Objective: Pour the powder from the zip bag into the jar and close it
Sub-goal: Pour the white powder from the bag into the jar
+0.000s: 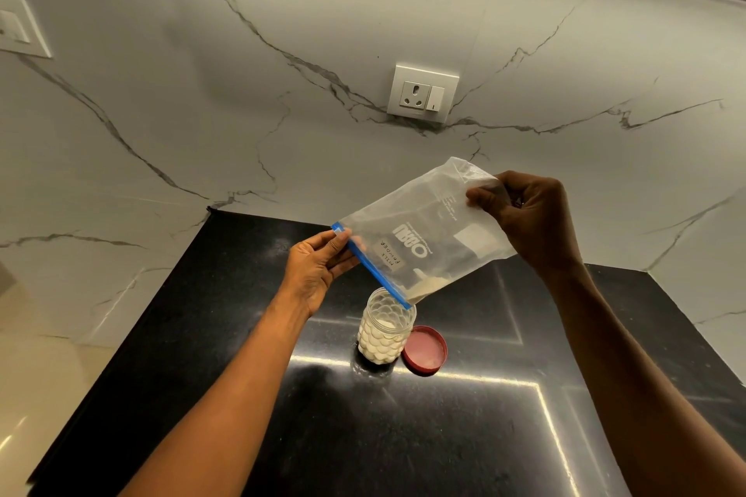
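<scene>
A clear zip bag with a blue zip strip hangs tilted above the counter, its zip end down over the mouth of a clear dimpled jar. A little white powder lies in the bag's lowest corner. The jar stands upright, open, and holds white powder to well over half its height. My left hand pinches the upper end of the blue strip. My right hand grips the bag's raised bottom corner. A red lid lies flat on the counter, just right of the jar.
The black stone counter shows bright light reflections and a faint dusting of powder. A marble wall stands behind it with a socket and switch plate. The counter's left edge drops to a pale floor.
</scene>
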A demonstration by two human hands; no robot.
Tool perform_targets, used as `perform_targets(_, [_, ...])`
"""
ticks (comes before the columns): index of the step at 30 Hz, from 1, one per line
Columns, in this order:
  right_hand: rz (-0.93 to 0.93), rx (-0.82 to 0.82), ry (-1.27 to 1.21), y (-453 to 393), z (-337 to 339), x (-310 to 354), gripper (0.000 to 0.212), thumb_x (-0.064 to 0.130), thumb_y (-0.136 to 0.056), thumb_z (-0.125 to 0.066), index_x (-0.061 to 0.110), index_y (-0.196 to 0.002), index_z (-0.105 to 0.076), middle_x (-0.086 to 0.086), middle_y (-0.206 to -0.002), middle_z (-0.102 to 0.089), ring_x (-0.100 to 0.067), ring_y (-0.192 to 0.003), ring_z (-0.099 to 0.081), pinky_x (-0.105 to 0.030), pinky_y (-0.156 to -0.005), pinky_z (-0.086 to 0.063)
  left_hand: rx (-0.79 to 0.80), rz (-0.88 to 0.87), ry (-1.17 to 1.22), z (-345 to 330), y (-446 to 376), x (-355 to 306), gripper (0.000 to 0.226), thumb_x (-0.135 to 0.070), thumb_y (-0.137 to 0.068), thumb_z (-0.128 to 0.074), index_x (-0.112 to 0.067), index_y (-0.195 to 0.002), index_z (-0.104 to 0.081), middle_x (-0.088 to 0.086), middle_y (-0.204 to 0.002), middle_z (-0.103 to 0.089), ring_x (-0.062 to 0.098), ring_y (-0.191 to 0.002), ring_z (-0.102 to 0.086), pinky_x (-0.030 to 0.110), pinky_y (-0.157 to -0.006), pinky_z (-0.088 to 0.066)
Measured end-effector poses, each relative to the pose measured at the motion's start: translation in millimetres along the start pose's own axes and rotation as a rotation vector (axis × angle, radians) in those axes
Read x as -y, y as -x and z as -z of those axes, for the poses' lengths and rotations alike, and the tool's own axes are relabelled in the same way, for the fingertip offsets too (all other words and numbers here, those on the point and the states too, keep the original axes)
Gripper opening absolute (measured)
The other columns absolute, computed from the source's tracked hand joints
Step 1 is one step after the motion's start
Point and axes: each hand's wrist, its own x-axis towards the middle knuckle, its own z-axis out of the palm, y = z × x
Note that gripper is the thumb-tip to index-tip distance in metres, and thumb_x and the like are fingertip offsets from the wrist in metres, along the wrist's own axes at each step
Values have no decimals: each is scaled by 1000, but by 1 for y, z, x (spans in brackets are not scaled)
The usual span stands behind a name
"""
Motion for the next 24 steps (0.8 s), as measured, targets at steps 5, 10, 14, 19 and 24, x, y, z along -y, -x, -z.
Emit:
perform_targets(5, [6, -17, 10, -1, -2, 2, 21, 26, -84, -74, 6, -91, -73, 0, -83, -71, -5, -73, -68, -17, -60, -56, -8, -1, 7, 0, -1, -1, 23, -10, -93, -63, -4, -114, -67, 17, -112, -72, 31, -103, -72, 42, -82, -62])
perform_targets(10, [2, -6, 18, 0, -4, 1, 21, 26, -84, -74, 6, -91, -74, -1, -84, -71, -7, -73, -68, -20, -61, -57, -9, -5, 11, 1, -1, -1, 21, -10, -93, -63, -4, -113, -67, 16, -110, -73, 30, -103, -72, 41, -82, -62])
perform_targets(14, [0, -2, 15, -1, -4, 2, 21, 26, -84, -74, 5, -91, -74, -2, -83, -71, -8, -73, -68, -24, -61, -59, -3, -10, 8, 2, -1, 0, 20, -11, -93, -62, -6, -112, -68, 15, -110, -73, 29, -102, -72, 39, -80, -62])
perform_targets(19, [-5, -18, 37, -2, -3, 3, 22, 28, -84, -74, 6, -90, -74, -4, -82, -72, -19, -74, -69, -38, -62, -60, -1, -11, 8, 3, -1, 0, 19, -10, -93, -62, -7, -111, -69, 15, -109, -74, 28, -101, -73, 38, -79, -62])
perform_targets(24, [-2, -22, 31, -1, -5, 5, 21, 28, -84, -74, 7, -89, -74, -2, -81, -71, -15, -72, -68, -30, -59, -59, -3, -14, 12, 4, -2, -2, 23, -11, -93, -63, -5, -114, -67, 17, -112, -72, 30, -103, -72, 38, -79, -62])
